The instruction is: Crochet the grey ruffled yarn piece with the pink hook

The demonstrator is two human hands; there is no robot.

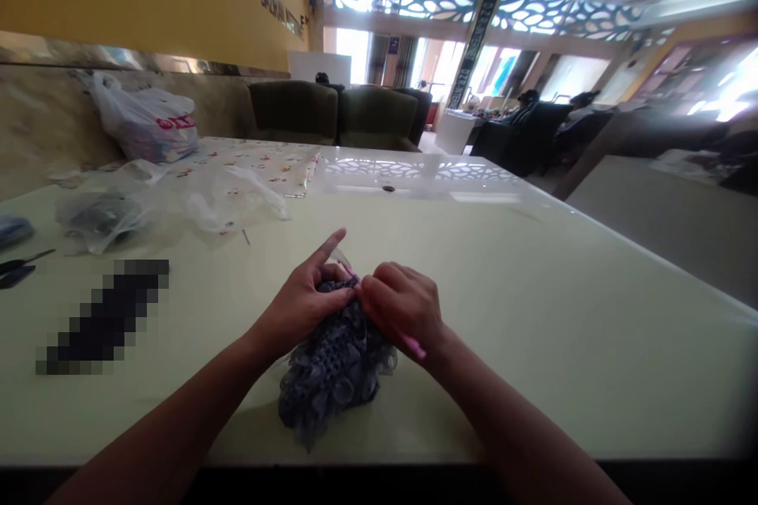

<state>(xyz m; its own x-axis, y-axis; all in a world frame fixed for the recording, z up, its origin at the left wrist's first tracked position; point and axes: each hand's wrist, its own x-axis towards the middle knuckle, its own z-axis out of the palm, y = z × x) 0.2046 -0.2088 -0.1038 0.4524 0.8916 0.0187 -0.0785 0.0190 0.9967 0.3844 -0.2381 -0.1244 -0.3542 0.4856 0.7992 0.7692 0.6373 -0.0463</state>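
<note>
A dark grey crocheted piece with ruffled, semi-transparent bits hangs down to the table below my hands. My left hand pinches its upper edge between thumb and fingers, the index finger stretched out upward. In my right fist is a pink crochet hook; its handle end sticks out below the palm. The hook's front part reaches the grey work where the two hands meet, and its very tip is hard to make out. A pale strand passes near the left fingers.
On the white table at left lie scissors, a pixelated dark object and a clear bag with dark contents. Behind them stand a full white plastic bag and a flowered cloth. Armchairs line the far edge.
</note>
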